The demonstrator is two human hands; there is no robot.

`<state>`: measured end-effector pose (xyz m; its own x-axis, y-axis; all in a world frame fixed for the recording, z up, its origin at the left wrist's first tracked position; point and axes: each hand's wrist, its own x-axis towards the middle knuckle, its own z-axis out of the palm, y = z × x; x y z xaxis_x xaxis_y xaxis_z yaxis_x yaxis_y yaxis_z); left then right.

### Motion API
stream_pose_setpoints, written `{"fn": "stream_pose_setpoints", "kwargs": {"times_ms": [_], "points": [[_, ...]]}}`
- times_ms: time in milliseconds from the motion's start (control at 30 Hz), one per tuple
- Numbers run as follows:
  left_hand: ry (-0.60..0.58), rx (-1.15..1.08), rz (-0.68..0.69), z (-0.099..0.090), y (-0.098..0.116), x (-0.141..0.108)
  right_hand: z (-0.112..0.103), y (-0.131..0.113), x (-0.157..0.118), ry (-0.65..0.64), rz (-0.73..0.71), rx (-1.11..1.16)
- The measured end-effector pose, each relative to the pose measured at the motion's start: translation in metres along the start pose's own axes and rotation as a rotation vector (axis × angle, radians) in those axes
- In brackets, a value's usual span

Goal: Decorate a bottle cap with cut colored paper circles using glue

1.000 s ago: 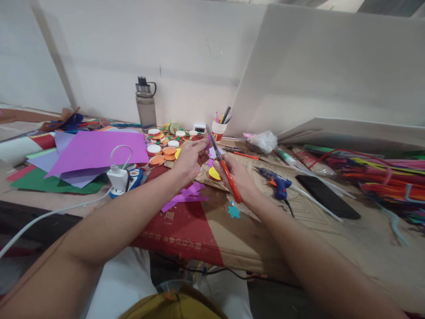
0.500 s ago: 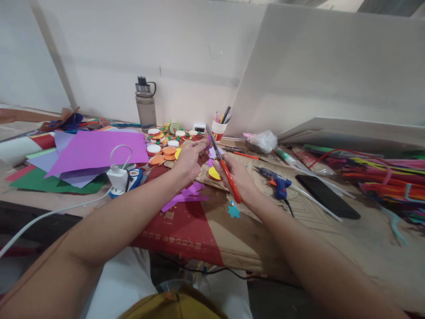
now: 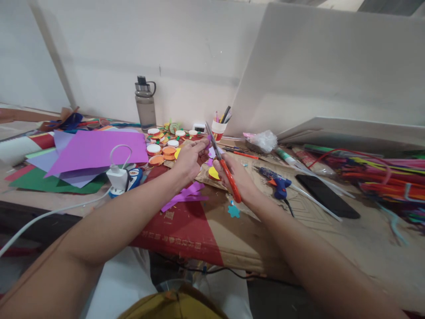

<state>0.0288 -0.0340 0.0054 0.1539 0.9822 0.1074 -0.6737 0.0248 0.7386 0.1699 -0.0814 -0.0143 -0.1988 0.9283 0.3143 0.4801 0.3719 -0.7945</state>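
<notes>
Scissors (image 3: 229,177) are gripped by the right hand (image 3: 241,175), the left hand (image 3: 191,159) pinching mostly hidden purple paper (image 3: 209,141)

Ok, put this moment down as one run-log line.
left hand: pinching small purple piece | right hand: holding red-handled scissors | between hands: yellow disc | nearer the person: turquoise cutout

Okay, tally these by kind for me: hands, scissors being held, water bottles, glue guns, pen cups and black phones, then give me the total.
Hands: 2, the left hand and right hand
Held scissors: 1
Water bottle: 1
Glue gun: 1
Pen cup: 1
Black phone: 1
Total: 7
</notes>
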Motion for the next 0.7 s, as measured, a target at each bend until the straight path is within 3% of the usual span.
{"fn": "stream_pose_setpoints", "kwargs": {"times_ms": [700], "points": [[0.020, -0.022, -0.008, 0.0010, -0.0013, -0.0008, 0.0006, 0.0039, 0.0023, 0.025, -0.008, -0.047]]}}
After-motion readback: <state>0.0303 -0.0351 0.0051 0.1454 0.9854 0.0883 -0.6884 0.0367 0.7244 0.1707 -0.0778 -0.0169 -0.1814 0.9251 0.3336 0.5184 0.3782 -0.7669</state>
